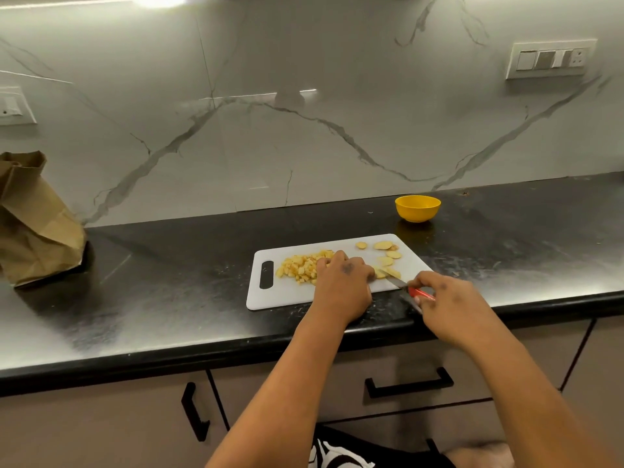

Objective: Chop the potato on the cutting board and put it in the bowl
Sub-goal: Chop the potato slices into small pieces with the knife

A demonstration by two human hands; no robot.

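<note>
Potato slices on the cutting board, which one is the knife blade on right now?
The slice nearest the board's front edge, right beside the left hand. The knife tip lies on it; the other slices sit farther back, untouched.

Single head view, wide-angle, from standing height. Faces forward and down at the counter point(169, 298) and marble wall point(304, 130). Board point(287, 292) sits near centre, close; forearms enter from bottom edge. Cabinet fronts point(101, 427) fill the bottom.
</note>
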